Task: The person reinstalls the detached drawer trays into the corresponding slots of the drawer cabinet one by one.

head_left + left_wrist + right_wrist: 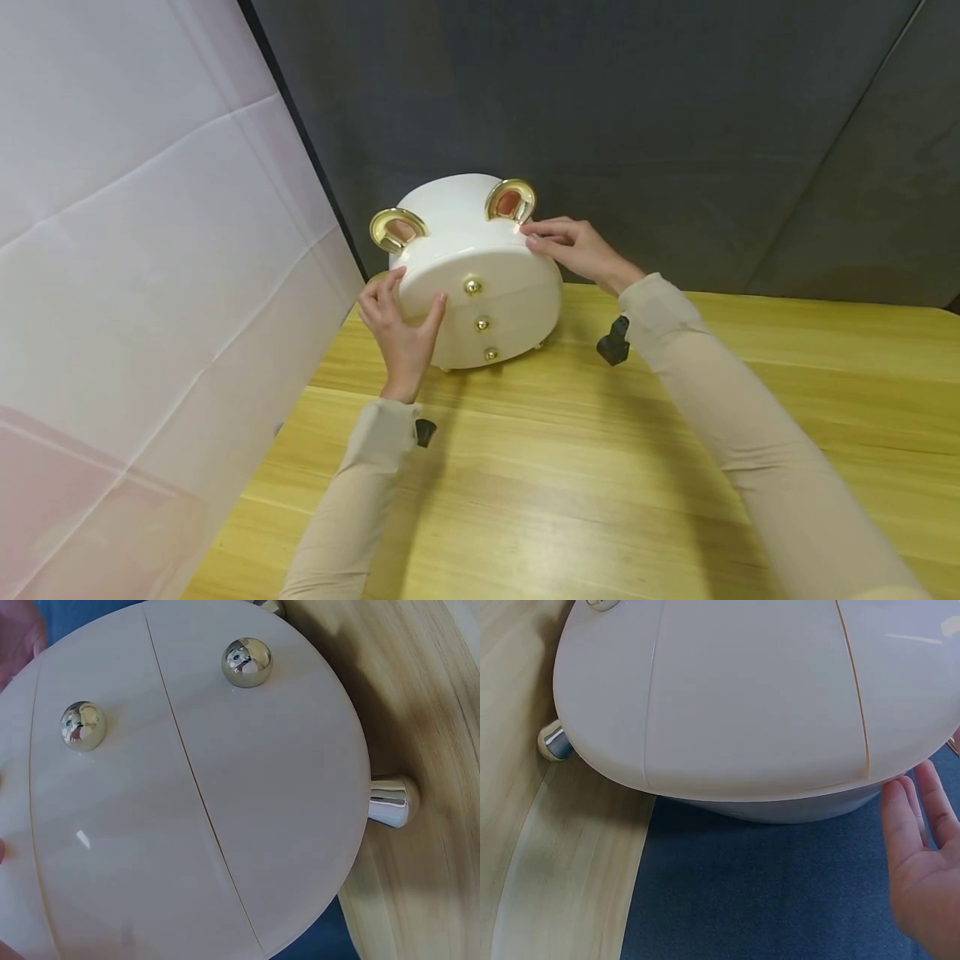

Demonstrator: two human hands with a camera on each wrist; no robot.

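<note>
Two hands bracket a cream-white oval cabinet [480,275] that sits near the middle of the head view, at the far edge of the wooden surface [600,467]. Your left hand [401,321] presses on its left side with fingers spread and fairly straight — touching, not wrapped round anything. Your right hand [573,248] reaches in from the right with straight fingers laid against the upper rim, just below the right one of two gold ear-shaped loops [511,201]. Neither hand is closed around a part.

Down the front runs a column of three small gold knobs [482,323], and thin seams divide the face into what look like drawers. Short gold feet [390,801] carry the body just above the boards.

Judging from this, the risk is a slip: flat fingers on a smooth, glossy shell give little hold, so an uneven push could skid it on those small feet. It stands close to the back edge, so a shove away from you could send it off. Tilt it and a drawer might slide out.

As for the room — the surface is pale yellow wood grain; a white cloth panel [150,292] fills the left of the frame and a dark grey backdrop [675,125] the top.
</note>
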